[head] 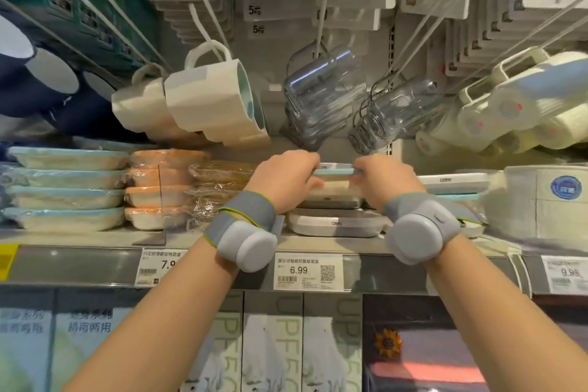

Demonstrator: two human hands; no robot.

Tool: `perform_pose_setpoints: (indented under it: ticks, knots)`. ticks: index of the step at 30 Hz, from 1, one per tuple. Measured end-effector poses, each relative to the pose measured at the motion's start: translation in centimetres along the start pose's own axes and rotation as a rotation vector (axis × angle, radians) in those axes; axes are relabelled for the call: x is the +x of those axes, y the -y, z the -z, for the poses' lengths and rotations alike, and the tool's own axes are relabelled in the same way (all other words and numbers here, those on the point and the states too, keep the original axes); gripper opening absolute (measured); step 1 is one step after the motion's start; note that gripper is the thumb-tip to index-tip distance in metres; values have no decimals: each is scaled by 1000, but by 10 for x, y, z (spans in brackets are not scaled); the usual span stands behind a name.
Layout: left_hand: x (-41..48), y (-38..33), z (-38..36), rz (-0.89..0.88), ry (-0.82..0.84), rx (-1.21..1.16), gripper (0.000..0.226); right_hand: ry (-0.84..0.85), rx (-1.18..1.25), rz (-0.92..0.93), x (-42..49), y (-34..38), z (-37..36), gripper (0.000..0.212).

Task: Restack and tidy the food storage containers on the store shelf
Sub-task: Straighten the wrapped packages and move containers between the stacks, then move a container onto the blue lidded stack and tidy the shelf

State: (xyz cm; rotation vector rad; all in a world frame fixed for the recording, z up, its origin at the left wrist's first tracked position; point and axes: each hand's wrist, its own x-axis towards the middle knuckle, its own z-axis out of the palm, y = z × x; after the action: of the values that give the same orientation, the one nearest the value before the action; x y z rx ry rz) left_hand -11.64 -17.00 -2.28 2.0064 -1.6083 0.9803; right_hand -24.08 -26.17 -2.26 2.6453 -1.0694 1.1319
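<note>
A cream food container with a blue lid [336, 182] sits on top of a short stack in the middle of the shelf. My left hand [284, 180] grips its left end and my right hand [386, 183] grips its right end. Under it lie two white containers, the lower one [334, 225] resting on the shelf [79, 237]. To the left stand a stack of blue-lidded trays [66, 188] and a stack of orange-lidded ones [152, 191], with wrapped containers [216, 188] between them and my hands.
White mugs [203, 102] and clear jugs [321, 102] hang on hooks just above my hands. More white containers [455, 183] and a big white box [541, 200] stand to the right. Price tags [308, 271] line the shelf edge.
</note>
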Motion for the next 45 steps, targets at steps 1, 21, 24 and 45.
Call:
perform_pose_setpoints:
  ticks: [1, 21, 24, 45]
  knots:
    - [-2, 0, 3, -2, -36, -49, 23, -40, 7, 13, -3, 4, 7, 25]
    - [-126, 168, 135, 14, -514, -105, 26, -348, 414, 339, -39, 220, 36, 27]
    - [-129, 200, 145, 57, -520, -54, 28, -296, 423, 377, -20, 256, 19, 29]
    - [-136, 300, 106, 354, -21, 187, 40, 142, 458, 197, 13, 353, -61, 55]
